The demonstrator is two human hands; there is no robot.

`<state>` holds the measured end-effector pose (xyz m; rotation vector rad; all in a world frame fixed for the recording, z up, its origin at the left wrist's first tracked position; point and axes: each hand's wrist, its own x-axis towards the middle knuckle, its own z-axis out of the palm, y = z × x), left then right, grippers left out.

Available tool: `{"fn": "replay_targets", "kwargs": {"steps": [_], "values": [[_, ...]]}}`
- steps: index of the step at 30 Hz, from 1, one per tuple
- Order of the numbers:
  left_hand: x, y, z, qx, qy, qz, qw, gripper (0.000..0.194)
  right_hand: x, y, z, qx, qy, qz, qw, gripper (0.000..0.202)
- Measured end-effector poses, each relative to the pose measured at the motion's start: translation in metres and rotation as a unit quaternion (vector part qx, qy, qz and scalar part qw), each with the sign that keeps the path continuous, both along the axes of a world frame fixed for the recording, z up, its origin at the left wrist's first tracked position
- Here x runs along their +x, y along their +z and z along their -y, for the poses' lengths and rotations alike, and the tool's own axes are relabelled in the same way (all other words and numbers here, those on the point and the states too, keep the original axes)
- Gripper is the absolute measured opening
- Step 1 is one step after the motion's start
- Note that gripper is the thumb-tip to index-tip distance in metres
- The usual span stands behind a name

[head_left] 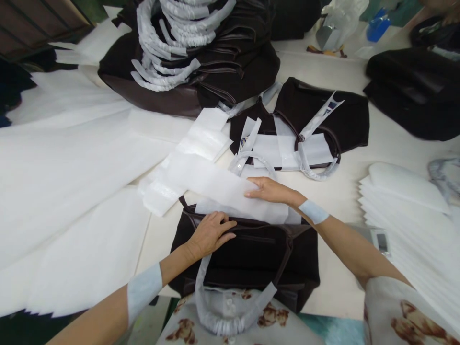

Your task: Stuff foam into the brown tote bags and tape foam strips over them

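A dark brown handbag (247, 254) lies in front of me, its mouth facing away and its wrapped handle (223, 323) hanging toward my body. My left hand (212, 233) is at the bag's near rim, fingers curled over the edge and thumb on the outer side. Between the thumb and fingers of my right hand (268, 189) is a strip of white foam sheet (219, 182), held above the bag's opening. More white sheet shows at the mouth behind the rim. The strip's left end overlaps a pile of folded white strips (161, 191).
Large white sheets (72, 167) cover the left side. Stacked dark bags (230, 62) with wrapped handles stand at the back. Another bag (323, 115) lies beyond my right hand. Layered white sheets (413, 215) and a dark pile (417, 91) are at right.
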<state>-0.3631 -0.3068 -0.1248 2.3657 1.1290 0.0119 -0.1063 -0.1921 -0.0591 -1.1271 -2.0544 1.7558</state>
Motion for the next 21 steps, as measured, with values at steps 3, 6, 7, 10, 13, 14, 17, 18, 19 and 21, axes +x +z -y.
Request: {"fn": "replay_targets", "kwargs": {"steps": [3,6,7,10,13,14,17,18,19,21], "values": [[-0.007,0.005,0.005,0.022,-0.009,-0.012,1.000,0.037,-0.004,-0.009,0.005,-0.020,0.055,0.045,0.997,0.037],[-0.018,0.012,0.011,0.045,-0.012,-0.020,0.999,0.040,0.002,-0.018,0.012,-0.046,0.093,0.077,0.992,0.036],[-0.023,0.014,0.013,0.051,-0.017,-0.018,0.998,0.041,0.006,-0.020,0.014,-0.048,0.097,0.080,0.991,0.036],[-0.038,0.018,0.016,0.067,-0.016,-0.003,0.998,0.037,0.016,-0.026,0.020,-0.054,0.104,0.078,0.990,0.032],[-0.053,0.021,0.016,0.055,0.045,0.029,0.997,0.026,0.023,-0.028,0.026,-0.038,0.098,0.112,0.988,0.031],[-0.056,0.021,0.015,0.047,0.074,0.049,0.995,0.025,0.025,-0.028,0.028,-0.027,0.093,0.130,0.987,0.031],[-0.061,0.021,0.008,0.040,0.175,0.115,0.977,0.017,0.028,-0.030,0.034,-0.007,0.088,0.158,0.983,0.027],[-0.061,0.020,0.006,0.042,0.212,0.137,0.967,0.014,0.028,-0.030,0.035,-0.006,0.089,0.160,0.983,0.027],[-0.060,0.020,0.003,0.042,0.249,0.156,0.955,0.015,0.029,-0.031,0.037,-0.005,0.090,0.161,0.983,0.027],[-0.059,0.019,-0.004,0.017,0.311,0.175,0.934,0.029,0.030,-0.032,0.039,-0.004,0.097,0.162,0.982,0.028]]}}
